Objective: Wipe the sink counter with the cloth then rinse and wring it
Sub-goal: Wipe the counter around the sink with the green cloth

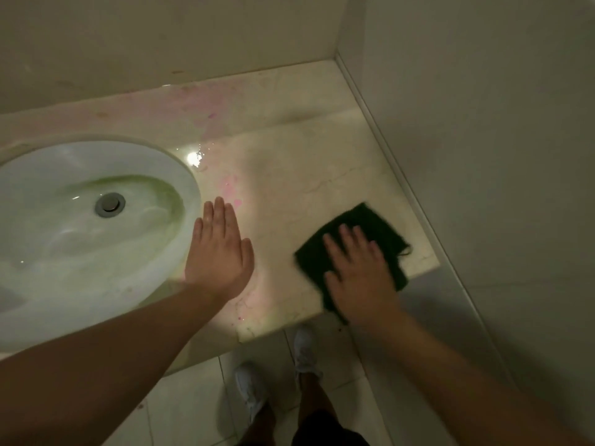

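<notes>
Cloth: dark green cloth (pixel 378 222) lies flat on the tabletop (pixel 306 156) at about 4 o'clock from the picture's middle, near the front right corner; its near edge reaches the front lip, and its outline is blurred.
Right grip: the right grip (pixel 360 275) lies palm down on the cloth with fingers spread and straight. It is released, pressing rather than grasping, and covers the cloth's near half.
Left grip: the left grip (pixel 219 252) is flat, fingers straight and close together, pointing to 12 o'clock. It is released and holds nothing. I cannot tell whether it touches the surface.
Sink: pale oval sink (pixel 48 162) at 9 o'clock, a greenish film inside the bowl, and a metal drain (pixel 109 205) at its bottom. The left grip sits just beside its rim at 3 o'clock.
Surface marks: pink stains (pixel 232 188) at 12 o'clock from the left grip, and a wet glint (pixel 193 157) beyond them near the rim.
Below: two pale shoes (pixel 251 391) on the tiled floor (pixel 193 413) at 6 o'clock.
Right side: plain wall (pixel 483 123) meets the tabletop's edge at 3 o'clock.
</notes>
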### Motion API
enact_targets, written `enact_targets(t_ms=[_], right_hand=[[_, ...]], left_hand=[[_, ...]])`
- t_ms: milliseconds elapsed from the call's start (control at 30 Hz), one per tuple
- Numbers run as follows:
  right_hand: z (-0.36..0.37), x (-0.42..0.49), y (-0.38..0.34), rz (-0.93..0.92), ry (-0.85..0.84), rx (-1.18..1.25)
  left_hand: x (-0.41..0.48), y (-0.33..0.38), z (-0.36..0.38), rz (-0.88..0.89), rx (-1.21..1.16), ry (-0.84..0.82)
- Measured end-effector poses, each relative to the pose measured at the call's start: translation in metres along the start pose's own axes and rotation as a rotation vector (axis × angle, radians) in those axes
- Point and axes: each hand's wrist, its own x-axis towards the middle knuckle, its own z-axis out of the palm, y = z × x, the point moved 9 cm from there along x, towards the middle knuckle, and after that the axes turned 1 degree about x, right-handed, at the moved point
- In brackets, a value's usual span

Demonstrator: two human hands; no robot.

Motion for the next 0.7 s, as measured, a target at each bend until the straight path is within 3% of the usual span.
enact_targets(t_ms=[100, 200, 267, 400, 467, 533, 600, 700], right_hand=[[-0.011, 0.035, 0.081, 0.271, 0.008, -0.075], [-0.018, 0.054, 0.072, 0.387, 0.085, 0.05], [-0.012, 0.046, 0.014, 0.337, 0.093, 0.059], [0.006, -0.003, -0.098, -0.023, 0.039, 0.089], [0.004, -0.011, -0.07, -0.047, 0.044, 0.052], [-0.001, -0.007, 0.002, 0.116, 0.051, -0.067], [-0.007, 0.006, 0.067, 0.339, 0.023, -0.032], [-0.017, 0.047, 0.064, 0.446, 0.108, 0.035]], left_hand=[[-0.002, -0.002, -0.001, 0.007, -0.005, 0.011], [0.001, -0.002, 0.0, -0.001, 0.006, 0.011], [0.001, -0.003, 0.002, -0.01, 0.025, 0.001], [0.001, -0.002, 0.003, -0.006, 0.052, -0.013], [0.001, -0.004, 0.002, -0.008, 0.049, -0.003], [0.002, -0.005, 0.002, -0.014, 0.023, -0.01], [0.002, -0.006, 0.003, -0.021, 0.005, -0.009], [0.003, -0.004, 0.002, -0.015, -0.009, 0.005]])
